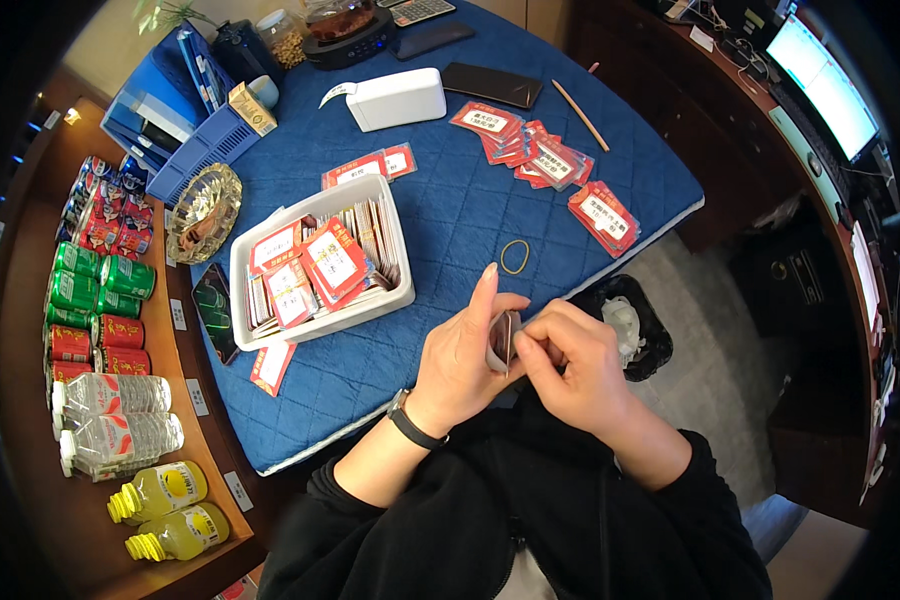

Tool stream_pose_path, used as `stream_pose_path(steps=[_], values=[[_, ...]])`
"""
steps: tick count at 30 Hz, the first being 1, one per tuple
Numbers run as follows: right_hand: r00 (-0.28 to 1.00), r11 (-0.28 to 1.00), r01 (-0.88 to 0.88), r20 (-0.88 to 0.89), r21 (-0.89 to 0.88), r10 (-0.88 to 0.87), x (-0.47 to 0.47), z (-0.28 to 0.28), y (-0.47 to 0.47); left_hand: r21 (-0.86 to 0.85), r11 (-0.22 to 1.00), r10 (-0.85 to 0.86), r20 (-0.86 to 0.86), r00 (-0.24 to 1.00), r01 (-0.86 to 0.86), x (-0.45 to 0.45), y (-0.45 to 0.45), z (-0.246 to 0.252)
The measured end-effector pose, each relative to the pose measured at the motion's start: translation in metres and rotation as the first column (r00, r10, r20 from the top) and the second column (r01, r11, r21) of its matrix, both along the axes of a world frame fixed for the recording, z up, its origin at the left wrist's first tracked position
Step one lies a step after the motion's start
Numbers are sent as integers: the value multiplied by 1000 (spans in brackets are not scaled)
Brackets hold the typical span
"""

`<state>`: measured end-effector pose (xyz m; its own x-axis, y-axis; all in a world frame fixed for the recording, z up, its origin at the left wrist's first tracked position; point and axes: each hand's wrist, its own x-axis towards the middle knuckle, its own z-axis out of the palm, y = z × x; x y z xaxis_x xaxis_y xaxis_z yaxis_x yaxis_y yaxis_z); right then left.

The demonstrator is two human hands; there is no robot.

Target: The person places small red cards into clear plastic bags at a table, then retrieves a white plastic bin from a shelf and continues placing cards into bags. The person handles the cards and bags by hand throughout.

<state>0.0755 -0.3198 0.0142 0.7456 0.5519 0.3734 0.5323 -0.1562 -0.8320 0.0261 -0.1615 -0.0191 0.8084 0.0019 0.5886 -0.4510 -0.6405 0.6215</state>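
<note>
My left hand (457, 360) holds a small bowed card sleeve (500, 341) near the table's front edge, its end facing up and a brown edge showing inside. The thumb points up, away from the sleeve. My right hand (581, 364) pinches the sleeve's right side between thumb and curled fingers; part of the grip is hidden. Just beyond the hands lies a yellow rubber band (515, 257). To their left stands a white plastic bin (322, 330) packed with upright cards, with several red-bordered cards (334, 259) lying on top.
Loose red cards (605, 217) lie in overlapping groups at right, near a wooden pencil (581, 116). A white label printer (397, 100), a glass ashtray (205, 214) and a phone (216, 315) rest on the blue quilted cloth (457, 202). Below right is a black waste bin (656, 341).
</note>
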Motion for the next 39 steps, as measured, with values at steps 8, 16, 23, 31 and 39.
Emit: stream_pose_path(steps=[8, 16, 23, 31, 39], values=[[978, 991, 127, 160, 33, -131, -2, 5, 1, 145, 988, 36, 100, 994, -50, 4, -3, 1], [998, 974, 45, -43, -221, -56, 0, 15, -16, 208, 977, 12, 131, 991, -40, 10, -11, -3], [928, 974, -188, -349, -129, 133, 14, 8, -35, 278, 960, -21, 43, 999, 8, 6, -16, -4], [912, 990, -143, -387, 20, 139, 15, -8, -35, 171, 985, -37, 65, 997, 25, 12, -19, -6], [824, 970, -97, -528, 224, 205, 6, -43, -34, 65, 980, -178, -160, 971, 190, 9, -8, 0]])
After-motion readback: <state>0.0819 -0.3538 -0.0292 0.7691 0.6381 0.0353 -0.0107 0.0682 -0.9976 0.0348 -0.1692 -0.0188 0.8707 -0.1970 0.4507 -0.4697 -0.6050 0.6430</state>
